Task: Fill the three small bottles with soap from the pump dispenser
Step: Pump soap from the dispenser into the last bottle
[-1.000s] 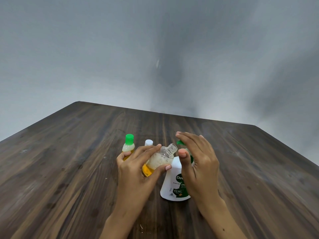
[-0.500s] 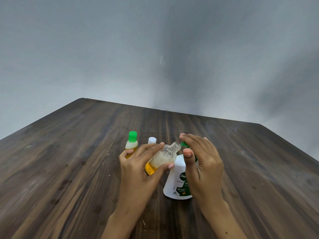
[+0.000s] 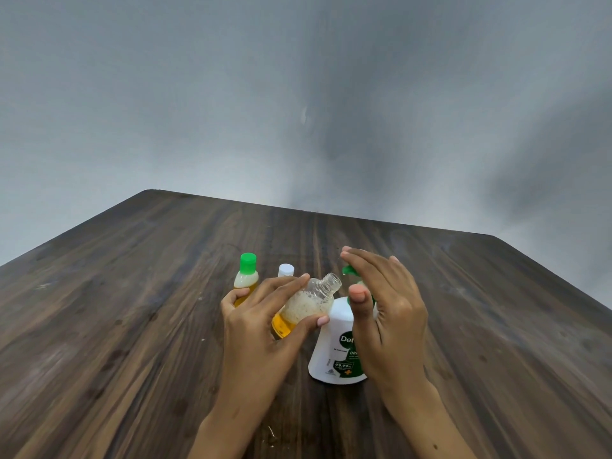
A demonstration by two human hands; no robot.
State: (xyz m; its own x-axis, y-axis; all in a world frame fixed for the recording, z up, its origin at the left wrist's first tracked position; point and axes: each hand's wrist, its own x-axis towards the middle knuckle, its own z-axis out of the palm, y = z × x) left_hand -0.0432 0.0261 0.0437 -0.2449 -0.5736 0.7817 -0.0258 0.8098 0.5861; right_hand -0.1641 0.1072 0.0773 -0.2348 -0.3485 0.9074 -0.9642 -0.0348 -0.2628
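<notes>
One open-necked small bottle [image 3: 306, 306], tilted, is aiming its mouth at the green pump nozzle [image 3: 347, 270] just beside it. The left hand [image 3: 261, 329] is gripping it; the right hand [image 3: 387, 313], fingers straight, is covering the pump dispenser [image 3: 334, 346].

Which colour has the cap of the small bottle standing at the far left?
Bright green. The cap shows best in the head view, the only one.

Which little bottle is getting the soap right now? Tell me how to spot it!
Find the big white pump dispenser near the middle of the wooden table. Just left of its green nozzle, the left hand holds a tilted clear bottle. Unlike the green-capped bottle and white-capped bottle behind it, it has no cap.
</notes>
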